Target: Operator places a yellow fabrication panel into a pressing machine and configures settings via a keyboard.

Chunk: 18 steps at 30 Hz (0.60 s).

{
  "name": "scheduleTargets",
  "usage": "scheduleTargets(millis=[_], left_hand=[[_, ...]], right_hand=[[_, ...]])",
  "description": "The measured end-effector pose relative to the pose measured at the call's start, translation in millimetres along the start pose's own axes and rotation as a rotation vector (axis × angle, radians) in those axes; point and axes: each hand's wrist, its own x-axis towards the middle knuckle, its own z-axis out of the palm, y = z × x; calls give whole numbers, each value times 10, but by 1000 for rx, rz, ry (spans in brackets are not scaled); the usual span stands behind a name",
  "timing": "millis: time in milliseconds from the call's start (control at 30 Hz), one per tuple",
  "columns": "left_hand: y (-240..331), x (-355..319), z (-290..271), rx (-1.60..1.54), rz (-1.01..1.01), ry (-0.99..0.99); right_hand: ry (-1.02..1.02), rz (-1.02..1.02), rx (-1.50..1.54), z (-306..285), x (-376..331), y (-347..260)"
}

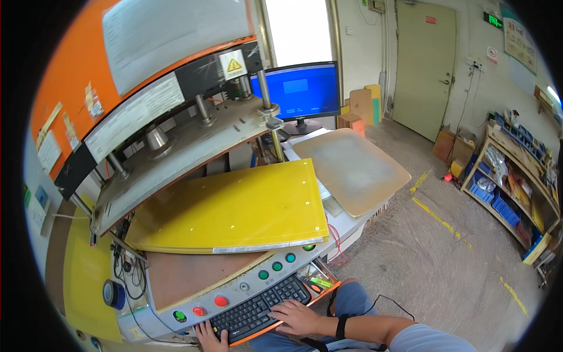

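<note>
A black keyboard (253, 311) rests in an orange-edged pull-out drawer (319, 295) below a machine's front panel. My left hand (210, 338) is at the keyboard's left end, fingers apart, with the thumb by its edge. Over the keys toward the right end lies my right hand (297, 317), palm down with its fingers stretched out. Neither hand holds anything. Just above the keyboard, the panel carries red buttons (220, 300) and several green buttons (277, 266). A large yellow board (234, 205) lies tilted on the machine bed, under the raised metal press plate (187, 158).
Behind the press stands a monitor (299, 91) with a blue screen. A tan board (355, 170) lies on the table to the right. Small tools (316, 281) fill the drawer's right end. Shelves with blue bins (504, 205) stand far right, near a closed door (423, 70).
</note>
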Motion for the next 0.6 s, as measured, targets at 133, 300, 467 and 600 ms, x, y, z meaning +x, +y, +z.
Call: scheduleTargets(millis=[133,300,467,600], left_hand=[[22,8,48,-70,16,90],[21,-10,76,-86,32,150],[54,12,92,-105,-3,154],[23,-20,114,-112,18,156]], right_hand=[[15,-17,-23,4,-39,8],[22,62,10,-6,-11,-47],[150,-4,-207,8,126,-76],[101,-37,-55,44,28,54]])
